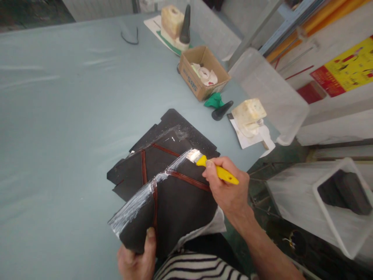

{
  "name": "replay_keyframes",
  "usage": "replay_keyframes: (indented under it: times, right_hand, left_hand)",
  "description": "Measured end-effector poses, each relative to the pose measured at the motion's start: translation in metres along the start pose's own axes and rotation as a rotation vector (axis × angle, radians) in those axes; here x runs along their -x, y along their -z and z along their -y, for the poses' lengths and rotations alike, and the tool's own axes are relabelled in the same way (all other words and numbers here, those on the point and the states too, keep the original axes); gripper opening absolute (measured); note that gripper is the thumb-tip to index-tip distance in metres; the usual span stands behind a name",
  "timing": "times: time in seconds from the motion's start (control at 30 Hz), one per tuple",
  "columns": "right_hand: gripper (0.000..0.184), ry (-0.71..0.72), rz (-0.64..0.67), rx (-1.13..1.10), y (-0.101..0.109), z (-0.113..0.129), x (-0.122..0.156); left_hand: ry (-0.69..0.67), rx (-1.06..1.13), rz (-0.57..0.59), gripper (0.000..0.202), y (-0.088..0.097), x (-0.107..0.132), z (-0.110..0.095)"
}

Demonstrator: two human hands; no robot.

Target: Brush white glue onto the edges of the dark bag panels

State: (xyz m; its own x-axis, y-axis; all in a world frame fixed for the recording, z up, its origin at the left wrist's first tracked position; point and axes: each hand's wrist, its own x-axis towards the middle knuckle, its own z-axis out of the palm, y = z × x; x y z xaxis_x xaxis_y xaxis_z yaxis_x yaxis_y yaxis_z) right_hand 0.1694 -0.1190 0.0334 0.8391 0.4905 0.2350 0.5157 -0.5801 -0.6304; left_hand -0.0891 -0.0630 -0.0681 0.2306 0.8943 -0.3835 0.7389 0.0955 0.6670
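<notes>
My right hand (229,186) is closed round the yellow handle of a paintbrush (223,174). White paste coats its bristles, which touch the far edge of a black panel with brown strips (183,202). A streaky white band runs along that edge. At the near left corner, my left hand (138,256) grips the panel, thumb on top and fingers underneath. Beneath and beyond lies a second black piece with brown strips (131,167), resting on a black board (186,128) spotted with white.
Beyond the board stand a cardboard box (189,81) holding a tape roll, a green cloth (215,100), a black cone-shaped object (222,110) and a paste-stained container (249,112). A translucent bin (279,105) is at the right. The grey-green table (58,136) spreads left.
</notes>
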Motion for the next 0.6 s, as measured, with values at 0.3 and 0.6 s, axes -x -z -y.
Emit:
replay_keyframes:
  times: [0.3,0.6]
  right_hand:
    - [0.023,-0.227,0.071,-0.231,-0.018,0.000,-0.002]
    - [0.024,-0.232,0.228,-0.368,-0.031,0.014,0.015]
  left_hand:
    - [-0.022,0.022,-0.130,0.044,-0.007,0.014,-0.022]
    - [-0.088,0.116,-0.011,0.046,-0.004,-0.001,-0.019]
